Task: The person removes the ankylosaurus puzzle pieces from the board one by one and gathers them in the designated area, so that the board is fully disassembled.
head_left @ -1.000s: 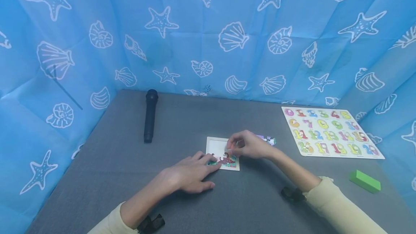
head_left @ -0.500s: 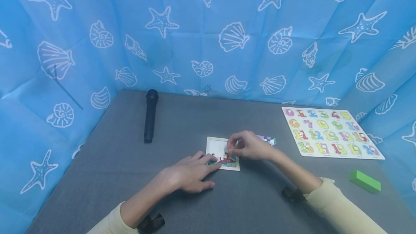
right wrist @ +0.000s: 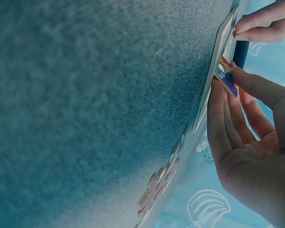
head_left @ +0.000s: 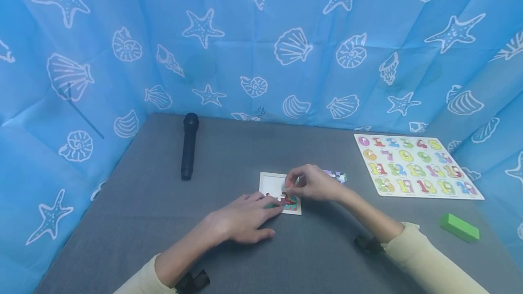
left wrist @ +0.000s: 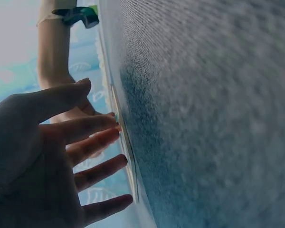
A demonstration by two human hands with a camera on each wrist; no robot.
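Purple and orange, a piece (right wrist: 227, 80) sits pinched between thumb and fingers of the right hand (head_left: 312, 185), at the tray (head_left: 273, 181). The left hand (head_left: 247, 219), fingers straight and apart, touches its near side. Loose pieces (head_left: 340, 176) lie just past the right hand.

Head view: illumination is diffuse and fairly even. The curtain (head_left: 229, 65) is bright; the table (head_left: 233, 158) is darker, with soft shadows beneath the arms (head_left: 188, 246). Small print on the number board (head_left: 417, 164) is unresolved. Left wrist view: the left hand (left wrist: 45, 152) is underexposed against a washed-out upper-left background. Right wrist view: a teal cast prevails; the table is dim and blurred at left, the loose puzzle pieces (right wrist: 157, 184) soft.
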